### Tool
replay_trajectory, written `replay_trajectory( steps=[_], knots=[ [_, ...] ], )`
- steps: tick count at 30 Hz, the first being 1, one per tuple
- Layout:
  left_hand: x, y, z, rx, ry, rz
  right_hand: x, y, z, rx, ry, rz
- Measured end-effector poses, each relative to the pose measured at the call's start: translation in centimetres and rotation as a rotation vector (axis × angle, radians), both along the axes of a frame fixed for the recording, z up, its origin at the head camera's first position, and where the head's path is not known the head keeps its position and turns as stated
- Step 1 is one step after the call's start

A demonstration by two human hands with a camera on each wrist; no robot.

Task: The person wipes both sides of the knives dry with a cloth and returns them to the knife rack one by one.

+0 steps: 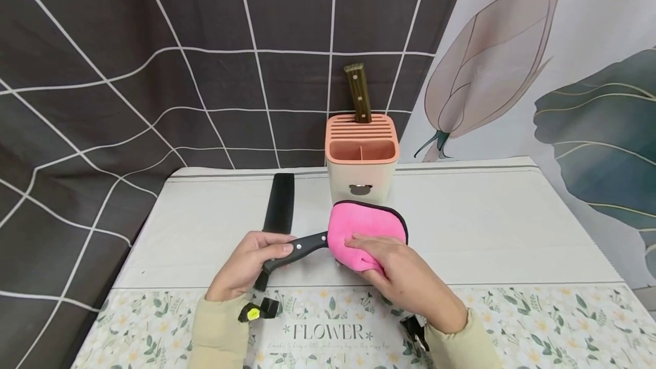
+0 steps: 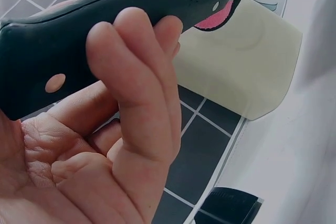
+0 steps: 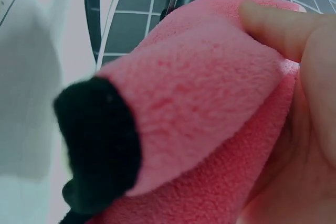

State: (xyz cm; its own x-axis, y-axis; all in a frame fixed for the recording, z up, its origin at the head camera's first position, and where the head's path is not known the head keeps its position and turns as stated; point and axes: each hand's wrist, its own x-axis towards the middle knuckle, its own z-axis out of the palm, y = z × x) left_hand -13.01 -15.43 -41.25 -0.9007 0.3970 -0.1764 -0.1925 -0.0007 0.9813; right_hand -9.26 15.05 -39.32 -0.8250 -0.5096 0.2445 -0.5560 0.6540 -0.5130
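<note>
My left hand (image 1: 249, 261) grips the black riveted handle (image 1: 299, 250) of a knife, its fingers curled round it in the left wrist view. A pink cloth (image 1: 365, 226) with a black edge is folded over the blade, hiding most of it in the head view. My right hand (image 1: 402, 269) holds this cloth, thumb and fingers on either side of the fold in the right wrist view. Just beyond the left hand, a long, flat black knife-shaped piece (image 1: 280, 201) lies on the table, broad at its far end.
Behind the cloth stands a cream knife block (image 1: 359, 182) with an orange slotted top. A wooden-handled knife (image 1: 359, 93) sits upright in a back slot. The table has a white cover (image 1: 476, 221) and a floral mat (image 1: 558, 323); a dark gridded curtain (image 1: 205, 73) hangs behind.
</note>
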Motion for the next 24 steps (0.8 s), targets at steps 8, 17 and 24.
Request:
replay_trajectory(
  steps=[8, 17, 24],
  knots=[
    [0.0, -0.1, 0.0, 0.014, -0.006, 0.011, -0.2, 0.7, -0.1, 0.011, 0.045, -0.072],
    [0.0, -0.5, 0.1, 0.054, -0.022, 0.010, -0.4, 1.7, 0.2, 0.002, 0.022, -0.118],
    [0.0, -0.9, 0.3, 0.061, -0.017, 0.013, -0.5, 2.8, 0.6, 0.018, -0.003, -0.160]
  ],
)
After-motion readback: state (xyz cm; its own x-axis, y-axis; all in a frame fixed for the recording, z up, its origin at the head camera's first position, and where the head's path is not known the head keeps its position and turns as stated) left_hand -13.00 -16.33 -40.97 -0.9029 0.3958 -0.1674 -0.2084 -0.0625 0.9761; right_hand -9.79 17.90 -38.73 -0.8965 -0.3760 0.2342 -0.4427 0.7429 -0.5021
